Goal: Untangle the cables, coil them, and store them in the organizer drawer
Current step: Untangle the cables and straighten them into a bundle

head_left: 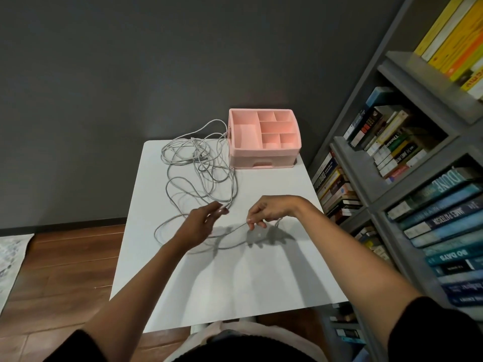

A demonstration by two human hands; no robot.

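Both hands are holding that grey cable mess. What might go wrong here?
With the left hand and right hand each pinching a strand, pulling apart may tighten the tangle instead of freeing it. One strand runs up to the organizer at the far edge of the table; a hard tug might drag it.

Room inventory, as I see it looking down.

- Wall (130, 74): dark grey, matte and plain, filling the far side and the left, with a faint patch of light beyond the table.
- Baseboard (65, 227): dark strip where wall meets floor, on the left.
- Floor (65, 278): reddish-brown wood planks, left of the table and near me.
- Rug (10, 257): pale and patterned, at the left edge, cut off by the frame.
- Table (235, 288): small, with a white rectangular top, straight in front of me.
- Bookshelf (366, 184): grey, on my right, just beside the table.
- Books (392, 142): packed in, some upright, some stacked flat; yellow spines far, blue and teal nearer me.
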